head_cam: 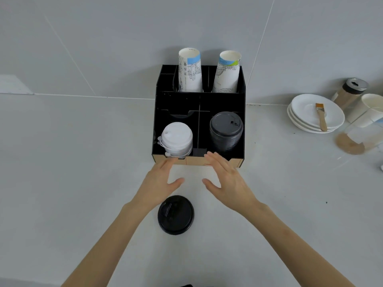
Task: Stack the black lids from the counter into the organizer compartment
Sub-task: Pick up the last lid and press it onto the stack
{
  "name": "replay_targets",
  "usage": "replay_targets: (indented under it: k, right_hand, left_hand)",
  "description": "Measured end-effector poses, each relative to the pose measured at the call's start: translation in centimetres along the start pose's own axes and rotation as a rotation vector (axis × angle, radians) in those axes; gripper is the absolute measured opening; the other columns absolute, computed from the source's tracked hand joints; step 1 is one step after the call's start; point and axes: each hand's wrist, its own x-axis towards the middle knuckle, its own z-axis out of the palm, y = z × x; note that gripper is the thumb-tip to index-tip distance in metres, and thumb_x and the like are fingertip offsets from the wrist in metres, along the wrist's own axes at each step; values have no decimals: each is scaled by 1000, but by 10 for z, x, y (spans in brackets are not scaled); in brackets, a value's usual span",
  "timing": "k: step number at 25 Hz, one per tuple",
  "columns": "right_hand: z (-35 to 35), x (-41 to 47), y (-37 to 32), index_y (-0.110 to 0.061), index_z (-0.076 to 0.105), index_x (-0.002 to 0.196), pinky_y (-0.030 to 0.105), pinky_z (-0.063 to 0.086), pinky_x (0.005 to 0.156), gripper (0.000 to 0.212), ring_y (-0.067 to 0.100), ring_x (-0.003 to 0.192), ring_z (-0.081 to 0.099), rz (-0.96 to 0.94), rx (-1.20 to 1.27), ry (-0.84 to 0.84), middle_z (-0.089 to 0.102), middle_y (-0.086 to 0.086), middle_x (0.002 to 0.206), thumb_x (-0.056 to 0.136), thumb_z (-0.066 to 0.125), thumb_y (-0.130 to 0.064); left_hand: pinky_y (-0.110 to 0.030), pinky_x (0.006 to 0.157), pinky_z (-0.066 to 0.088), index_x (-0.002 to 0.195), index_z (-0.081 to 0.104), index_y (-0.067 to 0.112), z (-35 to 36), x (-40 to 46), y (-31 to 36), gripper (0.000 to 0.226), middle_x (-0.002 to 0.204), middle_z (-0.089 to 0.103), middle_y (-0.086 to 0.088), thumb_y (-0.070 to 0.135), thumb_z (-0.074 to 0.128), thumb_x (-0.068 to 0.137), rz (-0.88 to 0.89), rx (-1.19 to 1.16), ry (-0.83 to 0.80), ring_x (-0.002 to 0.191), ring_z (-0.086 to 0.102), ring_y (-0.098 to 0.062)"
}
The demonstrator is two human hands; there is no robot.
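A black organizer (199,104) stands against the wall on the pale counter. Its front right compartment holds a tall stack of black lids (226,131). The front left compartment holds a stack of white lids (177,139). One black lid (175,214) lies flat on the counter in front of the organizer, between my forearms. My left hand (160,181) and my right hand (226,179) hover side by side just before the organizer's front edge, both empty with fingers stretched out, beyond the loose lid and not touching it.
Two stacks of printed paper cups (190,72) stand upside down in the organizer's back compartments. At the right are stacked white plates (315,114) with a brush (321,117), a shaker jar (350,92), a white cup (369,108) and a clear container holding brown powder (356,139).
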Motion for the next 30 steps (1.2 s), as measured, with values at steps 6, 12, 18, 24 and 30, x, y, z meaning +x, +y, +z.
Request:
replay_targets:
  k: [6,12,18,24,30]
  right_hand:
    - [28,-17,-12,-17,20,138,21,11,110,58,14,140,16,-36,-4,-186,23,2,151,89,50,-25]
    - [48,-27,-22,-20,17,139,26,14,114,60,14,140,17,-36,26,-373,20,1,152,89,50,-25]
    - [56,-28,-28,-20,18,138,27,18,113,58,16,138,21,-8,51,-391,22,1,152,89,48,-20]
    - [62,-31,-26,-17,21,137,30,26,111,55,19,135,28,28,68,-381,28,3,149,88,47,-18]
    - [59,-36,-20,-16,21,137,31,29,111,53,20,133,31,67,63,-345,28,3,148,90,45,-20]
  left_hand:
    - [-34,107,30,134,30,16,14,-45,-28,60,142,37,-6,28,59,84,-134,-22,-27,129,36,-24]
    - [-35,103,34,135,28,21,27,-77,-37,87,136,36,-7,64,48,63,-222,2,-90,126,33,-24]
    - [-34,96,39,134,27,21,36,-86,-41,101,126,40,-8,72,34,47,-270,28,-74,117,39,-25]
    - [-32,93,39,135,24,22,41,-87,-36,98,126,39,-8,69,41,50,-253,12,-84,115,41,-24]
    - [-34,96,37,136,22,21,49,-77,-27,83,130,34,-9,48,66,71,-199,42,-92,117,40,-25]
